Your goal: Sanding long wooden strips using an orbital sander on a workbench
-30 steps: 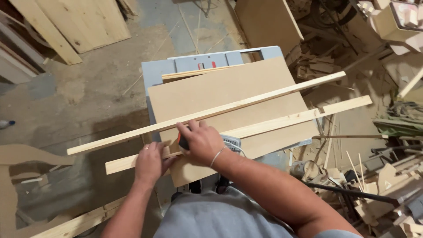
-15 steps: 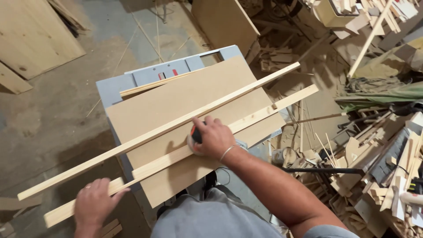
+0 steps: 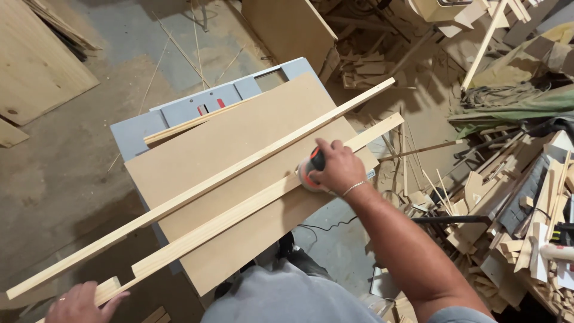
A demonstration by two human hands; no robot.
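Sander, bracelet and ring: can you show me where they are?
sander point(image 3: 308, 172), head view, on its orange and black body beside the right hand's fingers.
bracelet point(image 3: 353, 188), head view, on the thin band across the wrist.
ring point(image 3: 61, 299), head view, on the left hand's finger.

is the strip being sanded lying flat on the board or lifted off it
Flat: the wood strip rests along the brown board, with the right hand pressing the sander on it.

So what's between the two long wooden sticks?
In the head view, only bare brown board shows between the upper strip and the lower strip.
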